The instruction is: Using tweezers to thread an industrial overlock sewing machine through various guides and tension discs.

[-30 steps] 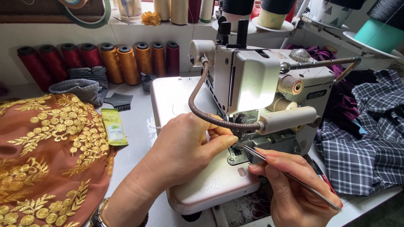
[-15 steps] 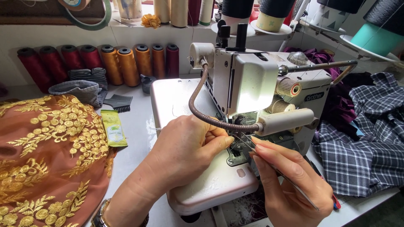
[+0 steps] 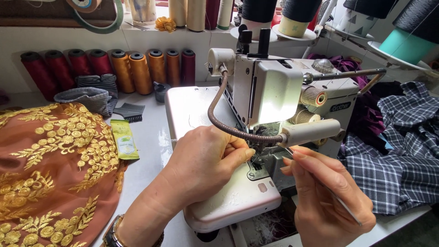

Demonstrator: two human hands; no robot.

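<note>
Dominating the table, a white sewing machine [image 3: 270,96] stands between embroidered orange fabric [image 3: 50,174] and plaid cloth [image 3: 398,155]. Left hand [image 3: 201,160] rests on its bed, fingers pinched together at the needle area. Right hand [image 3: 329,196] clamps thin metal tweezers [image 3: 340,203] beside it.

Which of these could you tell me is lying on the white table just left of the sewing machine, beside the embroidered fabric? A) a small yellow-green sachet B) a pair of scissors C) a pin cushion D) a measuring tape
A: a small yellow-green sachet lies flat on the white table, between the brown fabric with gold embroidery and the sewing machine.
</note>
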